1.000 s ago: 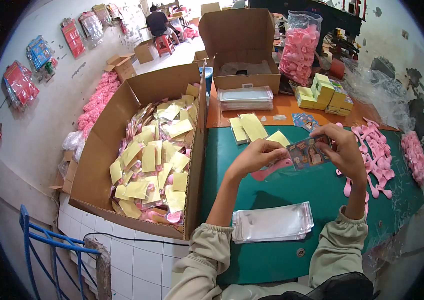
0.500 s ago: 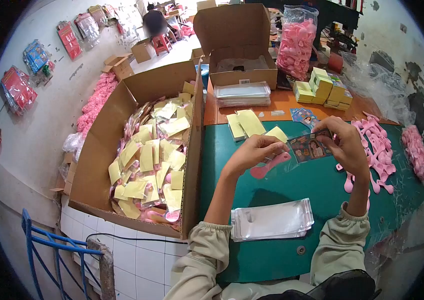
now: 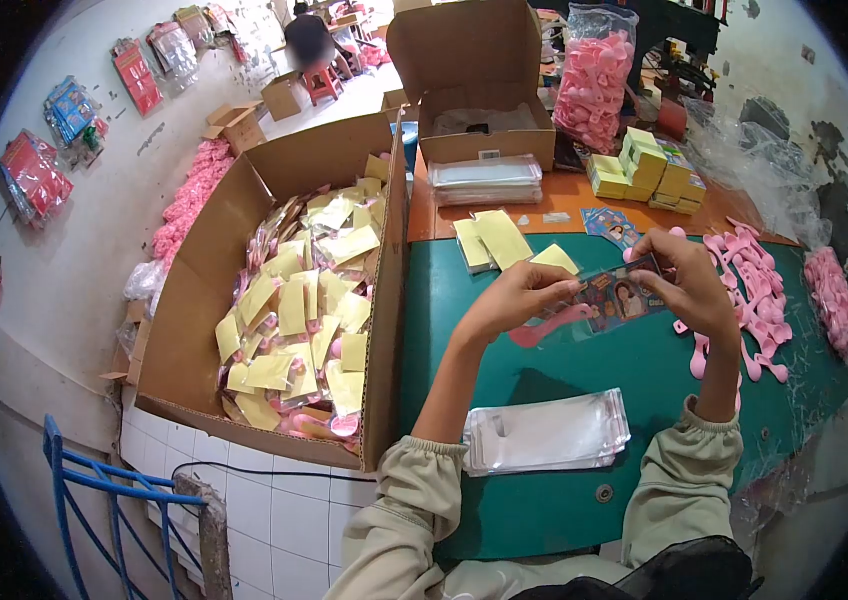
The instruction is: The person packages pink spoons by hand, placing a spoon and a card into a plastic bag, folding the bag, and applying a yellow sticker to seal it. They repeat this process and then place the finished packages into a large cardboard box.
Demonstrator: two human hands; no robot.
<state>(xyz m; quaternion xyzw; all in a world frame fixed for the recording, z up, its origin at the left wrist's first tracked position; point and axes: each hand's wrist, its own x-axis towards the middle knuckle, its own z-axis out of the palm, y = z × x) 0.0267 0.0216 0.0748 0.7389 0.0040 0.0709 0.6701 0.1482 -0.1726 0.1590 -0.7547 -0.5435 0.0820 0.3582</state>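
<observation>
Above the green tabletop, my left hand pinches a clear plastic bag near its edge. A pink spoon lies along this bag, below my left fingers. My right hand is closed on the right end of a dark printed card, whose left end reaches the bag. How far the card sits inside the clear plastic cannot be made out. Below my hands lies a stack of flat clear bags. Loose pink spoons are heaped beside my right hand, and several blue printed cards lie behind it.
To the left stands a large cardboard box of filled packets with yellow backs. Yellow cards lie past my left hand. Farther back are an open carton, more clear bags, card stacks and a bag of pink spoons.
The card and the bag have come closer together, the card's left end now near my left fingers. The pink spoon has tilted flatter and shifted slightly right.
</observation>
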